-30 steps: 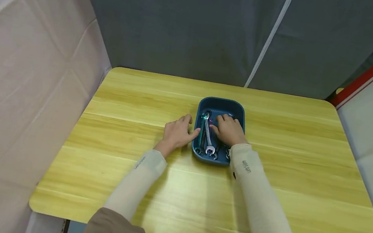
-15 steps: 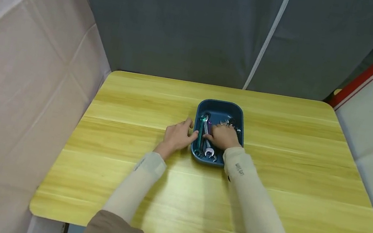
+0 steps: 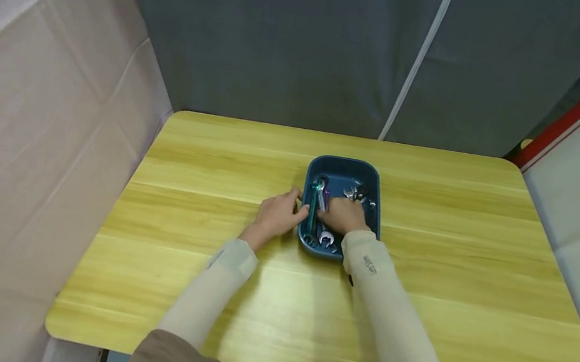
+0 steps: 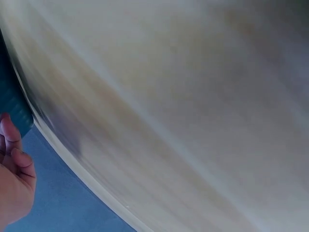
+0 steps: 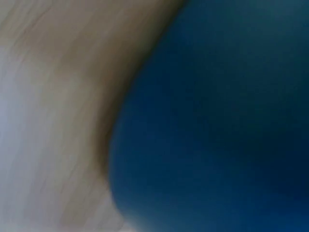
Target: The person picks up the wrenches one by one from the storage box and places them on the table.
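A dark blue tray (image 3: 346, 163) holds several wrenches. Along its left side lie a teal wrench (image 3: 312, 210), a silver open-end wrench (image 3: 326, 237) and a purple one (image 3: 327, 196) partly under my right hand. My right hand (image 3: 342, 216) reaches down into the tray, knuckles up, thumb toward the silver wrench's shaft. Its fingertips are hidden, so I cannot tell whether they grip a wrench. My left hand (image 3: 277, 212) rests at the tray's left edge, fingers loosely bent and thumb at the rim. The right wrist view has only the blurred tray wall (image 5: 159, 159) large in it.
More small metal tools (image 3: 359, 193) lie at the tray's far right, beyond my right hand. The tray stands on a wooden table (image 3: 197, 191) with a grey curtain (image 3: 289, 41) behind it. Pale cloth walls (image 3: 35, 134) flank the table.
My right hand has moved left and toward me inside the tray, uncovering the metal tools at its far right. The left hand has stayed at the rim.
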Demonstrator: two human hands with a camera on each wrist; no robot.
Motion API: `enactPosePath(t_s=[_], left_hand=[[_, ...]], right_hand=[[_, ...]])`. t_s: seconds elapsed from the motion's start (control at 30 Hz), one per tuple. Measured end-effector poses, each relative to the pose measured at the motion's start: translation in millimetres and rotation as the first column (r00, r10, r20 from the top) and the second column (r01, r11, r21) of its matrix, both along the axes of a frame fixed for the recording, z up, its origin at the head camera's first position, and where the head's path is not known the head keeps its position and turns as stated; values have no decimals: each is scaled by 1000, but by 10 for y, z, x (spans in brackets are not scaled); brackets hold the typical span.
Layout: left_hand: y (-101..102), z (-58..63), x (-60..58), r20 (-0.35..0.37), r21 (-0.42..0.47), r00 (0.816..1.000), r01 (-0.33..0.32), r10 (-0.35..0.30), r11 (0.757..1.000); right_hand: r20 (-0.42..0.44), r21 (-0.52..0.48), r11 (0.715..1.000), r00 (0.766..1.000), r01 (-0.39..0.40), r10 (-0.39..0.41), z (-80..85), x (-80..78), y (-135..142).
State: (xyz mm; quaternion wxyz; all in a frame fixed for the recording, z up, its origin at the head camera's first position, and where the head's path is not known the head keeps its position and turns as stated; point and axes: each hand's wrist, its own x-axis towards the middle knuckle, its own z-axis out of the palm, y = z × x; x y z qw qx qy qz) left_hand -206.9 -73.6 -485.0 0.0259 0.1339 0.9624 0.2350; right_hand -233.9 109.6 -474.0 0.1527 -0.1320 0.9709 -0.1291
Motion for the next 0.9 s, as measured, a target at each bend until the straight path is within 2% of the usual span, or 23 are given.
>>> enactPosePath(t_s=[0.17, 0.4, 0.57, 0.9], left_hand=[[39, 13, -12, 10, 9, 1000, 28, -28, 1000], [36, -15, 22, 16, 25, 1000, 19, -20, 1000], [21, -8, 6, -6, 34, 1000, 13, -12, 999], [13, 30, -7, 18, 45, 1000, 20, -21, 999]], right_hand=[[79, -18, 996, 993, 89, -87, 35, -1, 13], [193, -141, 974, 970, 179, -150, 46, 25, 36], [185, -193, 960, 968, 205, -169, 52, 20, 33], [165, -298, 925, 967, 236, -194, 13, 7, 49]])
